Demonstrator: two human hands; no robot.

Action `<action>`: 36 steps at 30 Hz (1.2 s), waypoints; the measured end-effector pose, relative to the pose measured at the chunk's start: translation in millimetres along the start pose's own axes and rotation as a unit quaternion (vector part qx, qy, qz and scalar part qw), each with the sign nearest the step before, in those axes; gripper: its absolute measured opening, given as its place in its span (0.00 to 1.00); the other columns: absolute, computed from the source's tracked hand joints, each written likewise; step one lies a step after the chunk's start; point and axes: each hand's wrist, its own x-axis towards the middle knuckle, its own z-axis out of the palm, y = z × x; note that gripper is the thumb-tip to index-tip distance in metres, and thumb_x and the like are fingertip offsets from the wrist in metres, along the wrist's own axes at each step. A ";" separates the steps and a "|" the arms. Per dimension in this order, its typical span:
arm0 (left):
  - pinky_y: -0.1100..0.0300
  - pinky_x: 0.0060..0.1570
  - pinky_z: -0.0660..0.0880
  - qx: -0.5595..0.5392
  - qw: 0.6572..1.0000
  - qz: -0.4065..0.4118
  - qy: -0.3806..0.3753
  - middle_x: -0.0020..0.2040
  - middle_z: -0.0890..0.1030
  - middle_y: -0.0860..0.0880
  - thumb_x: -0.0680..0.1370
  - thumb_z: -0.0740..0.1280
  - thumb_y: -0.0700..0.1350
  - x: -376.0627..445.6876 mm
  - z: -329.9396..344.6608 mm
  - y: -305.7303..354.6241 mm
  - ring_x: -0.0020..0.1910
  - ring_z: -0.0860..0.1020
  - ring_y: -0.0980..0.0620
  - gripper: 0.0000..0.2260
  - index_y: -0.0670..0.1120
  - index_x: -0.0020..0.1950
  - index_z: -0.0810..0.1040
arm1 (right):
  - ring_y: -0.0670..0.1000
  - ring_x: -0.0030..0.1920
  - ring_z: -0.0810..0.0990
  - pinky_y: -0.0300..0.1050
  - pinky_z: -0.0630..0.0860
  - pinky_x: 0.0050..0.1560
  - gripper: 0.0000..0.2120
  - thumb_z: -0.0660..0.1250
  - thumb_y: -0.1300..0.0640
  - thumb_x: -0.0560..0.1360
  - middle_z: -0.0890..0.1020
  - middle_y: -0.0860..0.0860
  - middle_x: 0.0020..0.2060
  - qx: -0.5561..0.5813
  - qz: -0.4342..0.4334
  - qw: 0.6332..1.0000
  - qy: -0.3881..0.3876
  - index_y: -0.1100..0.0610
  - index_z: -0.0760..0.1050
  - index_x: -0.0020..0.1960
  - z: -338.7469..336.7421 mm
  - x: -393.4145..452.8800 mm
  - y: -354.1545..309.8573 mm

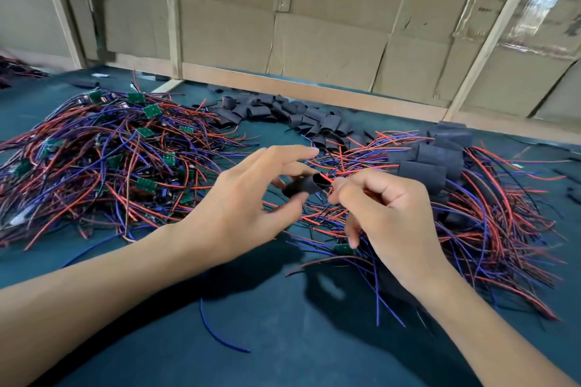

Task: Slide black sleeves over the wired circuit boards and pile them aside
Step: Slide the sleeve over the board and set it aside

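With left hand pinching black sleeve and right hand fingers curled on red wires; could splay at the mouth, miss, snag; board unseen.

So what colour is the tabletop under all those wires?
Dark teal tabletop, seen clearly in the head view.

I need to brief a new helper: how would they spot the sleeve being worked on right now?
On the green table, between the two wire piles, find the left hand. It pinches a black sleeve, the only one lifted off the table, its open mouth facing the right hand.
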 end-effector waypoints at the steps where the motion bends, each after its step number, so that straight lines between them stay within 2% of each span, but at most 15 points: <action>1: 0.73 0.56 0.70 -0.007 1.000 -0.007 0.003 0.57 0.82 0.58 0.75 0.73 0.41 -0.6 0.1 0.0 0.54 0.78 0.65 0.27 0.54 0.72 0.70 | 0.53 0.19 0.72 0.39 0.67 0.26 0.11 0.69 0.53 0.74 0.77 0.60 0.26 0.001 0.002 1.000 0.004 0.56 0.80 0.35 0.7 -0.2 0.0; 4: 0.68 0.48 0.76 -0.028 0.999 -0.031 0.018 0.57 0.82 0.60 0.75 0.71 0.46 -0.8 -1.5 2.4 0.53 0.80 0.57 0.26 0.60 0.71 0.69 | 0.51 0.19 0.72 0.36 0.67 0.26 0.11 0.68 0.54 0.75 0.75 0.51 0.23 0.002 0.002 1.000 0.013 0.54 0.81 0.35 2.2 -1.3 0.8; 8: 0.65 0.56 0.75 -0.002 1.000 0.019 0.014 0.54 0.82 0.57 0.76 0.71 0.41 -0.5 -0.3 2.6 0.52 0.79 0.61 0.23 0.51 0.70 0.73 | 0.44 0.22 0.71 0.31 0.69 0.26 0.10 0.70 0.57 0.79 0.75 0.44 0.22 -0.016 -0.007 1.000 -0.024 0.53 0.83 0.38 1.4 -2.6 2.1; 12: 0.60 0.54 0.77 0.035 0.998 0.043 0.033 0.50 0.83 0.56 0.75 0.73 0.36 2.7 -6.6 0.1 0.52 0.80 0.60 0.20 0.48 0.65 0.77 | 0.53 0.28 0.79 0.32 0.74 0.32 0.10 0.71 0.53 0.79 0.78 0.48 0.25 -0.008 0.014 0.998 -0.069 0.51 0.84 0.40 1.2 -2.6 -0.9; 15: 0.56 0.56 0.77 0.059 0.995 0.067 0.054 0.51 0.83 0.57 0.75 0.73 0.37 7.5 -14.2 -1.0 0.53 0.82 0.56 0.17 0.48 0.63 0.78 | 0.49 0.31 0.81 0.35 0.73 0.36 0.12 0.70 0.46 0.79 0.84 0.51 0.30 -0.019 0.025 0.995 -0.091 0.51 0.84 0.41 1.6 -1.3 -1.7; 18: 0.63 0.57 0.77 0.064 0.993 0.054 0.086 0.50 0.84 0.56 0.75 0.73 0.36 11.4 -20.3 -1.2 0.52 0.82 0.61 0.17 0.48 0.62 0.80 | 0.53 0.37 0.82 0.47 0.76 0.40 0.07 0.74 0.51 0.77 0.87 0.51 0.38 0.003 0.031 0.992 -0.121 0.53 0.84 0.43 2.2 -1.4 0.9; 20: 0.69 0.57 0.74 0.075 0.990 0.035 0.111 0.49 0.83 0.57 0.74 0.74 0.35 14.0 -25.7 -2.5 0.51 0.81 0.64 0.17 0.48 0.61 0.81 | 0.55 0.42 0.84 0.49 0.80 0.46 0.02 0.76 0.56 0.75 0.87 0.53 0.42 0.032 0.026 0.991 -0.127 0.54 0.85 0.46 2.1 -1.6 2.1; 23: 0.72 0.56 0.72 0.092 0.985 0.008 0.143 0.49 0.82 0.60 0.75 0.74 0.35 18.3 -36.7 -7.1 0.50 0.81 0.65 0.13 0.48 0.58 0.83 | 0.59 0.50 0.86 0.50 0.80 0.55 0.05 0.73 0.59 0.75 0.88 0.56 0.46 0.099 0.027 0.987 -0.125 0.54 0.84 0.51 -1.1 0.0 2.6; 26: 0.69 0.55 0.74 0.093 0.982 -0.021 0.164 0.48 0.82 0.61 0.76 0.73 0.37 20.1 -45.4 -10.4 0.48 0.81 0.65 0.11 0.49 0.56 0.85 | 0.57 0.45 0.87 0.53 0.80 0.59 0.10 0.71 0.58 0.77 0.87 0.54 0.40 0.132 0.007 0.984 -0.120 0.49 0.85 0.56 -1.5 3.3 2.5; 27: 0.66 0.54 0.75 0.093 0.981 -0.023 0.167 0.47 0.84 0.58 0.76 0.73 0.37 20.2 -47.3 -11.2 0.48 0.81 0.63 0.11 0.50 0.55 0.85 | 0.56 0.39 0.86 0.55 0.81 0.56 0.10 0.70 0.56 0.78 0.85 0.53 0.36 0.141 -0.003 0.984 -0.111 0.47 0.85 0.57 -0.8 4.0 2.6; 29: 0.54 0.52 0.77 0.112 0.981 0.001 0.156 0.47 0.85 0.53 0.77 0.72 0.37 19.8 -49.0 -13.0 0.47 0.82 0.54 0.10 0.48 0.55 0.86 | 0.53 0.28 0.77 0.49 0.83 0.45 0.12 0.69 0.53 0.78 0.77 0.51 0.28 0.170 -0.010 0.980 -0.105 0.45 0.85 0.60 1.1 3.6 1.7; 30: 0.49 0.51 0.76 0.131 0.981 0.028 0.143 0.47 0.85 0.51 0.77 0.71 0.37 19.5 -49.3 -14.2 0.47 0.81 0.52 0.09 0.46 0.55 0.85 | 0.52 0.25 0.72 0.44 0.81 0.37 0.13 0.69 0.53 0.78 0.73 0.50 0.26 0.175 -0.009 0.979 -0.108 0.45 0.84 0.61 1.6 2.8 0.7; 32: 0.44 0.49 0.75 0.176 0.973 0.104 0.106 0.49 0.85 0.50 0.78 0.69 0.37 19.2 -50.2 -16.6 0.49 0.81 0.48 0.08 0.43 0.55 0.85 | 0.50 0.22 0.63 0.39 0.69 0.25 0.14 0.69 0.51 0.78 0.67 0.49 0.25 0.165 0.001 0.980 -0.112 0.43 0.84 0.62 2.8 1.0 -1.5; 34: 0.45 0.48 0.75 0.218 0.956 0.180 0.073 0.53 0.85 0.49 0.79 0.69 0.38 19.3 -49.7 -17.6 0.52 0.83 0.46 0.08 0.41 0.56 0.84 | 0.49 0.24 0.58 0.38 0.59 0.24 0.13 0.70 0.50 0.77 0.62 0.50 0.28 0.167 0.026 0.979 -0.116 0.42 0.84 0.61 4.2 -0.6 -3.0; 36: 0.48 0.49 0.74 0.241 0.943 0.225 0.053 0.57 0.84 0.50 0.79 0.70 0.40 20.0 -48.2 -16.5 0.55 0.83 0.47 0.09 0.41 0.57 0.84 | 0.48 0.25 0.57 0.38 0.57 0.25 0.13 0.70 0.53 0.79 0.62 0.49 0.29 0.168 0.043 0.978 -0.119 0.44 0.84 0.61 5.7 -0.9 -3.1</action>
